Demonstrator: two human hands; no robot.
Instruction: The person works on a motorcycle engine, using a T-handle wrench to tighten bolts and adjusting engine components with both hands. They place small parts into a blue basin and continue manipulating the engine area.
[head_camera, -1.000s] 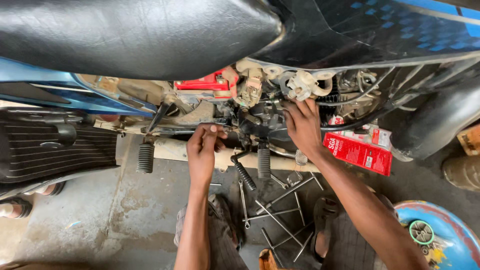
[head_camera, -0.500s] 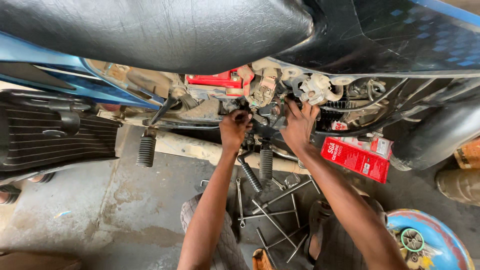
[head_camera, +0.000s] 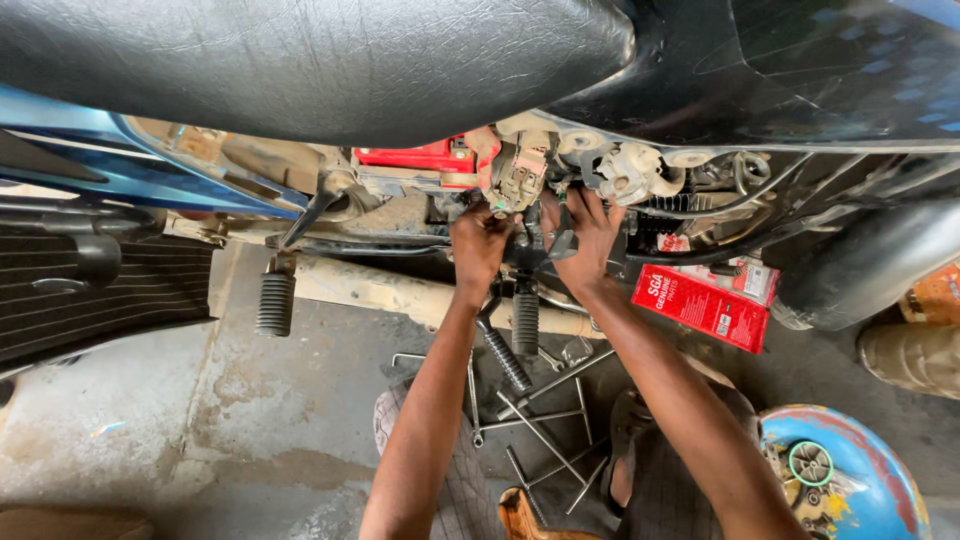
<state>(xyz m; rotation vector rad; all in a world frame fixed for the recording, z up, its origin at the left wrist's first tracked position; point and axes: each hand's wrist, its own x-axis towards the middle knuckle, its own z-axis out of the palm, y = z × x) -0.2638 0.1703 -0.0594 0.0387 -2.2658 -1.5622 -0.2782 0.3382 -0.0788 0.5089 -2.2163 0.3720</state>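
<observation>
Raised since a second ago from beside the footrest up into the engine bay: left hand (head_camera: 480, 245), fingers curled tight around a dark part (head_camera: 527, 245) under the black seat (head_camera: 300, 60), what exactly is gripped hidden. Right hand (head_camera: 585, 235) just beside it, fingers spread narrow and pressed against the same dark part, near the white connectors (head_camera: 625, 172). Red battery (head_camera: 420, 158) left of both hands. Below, ribbed footrest (head_camera: 525, 322); farther down, loose metal rods (head_camera: 545, 425) on the concrete floor (head_camera: 150, 420). Red carton (head_camera: 700, 305) lying to the right.
</observation>
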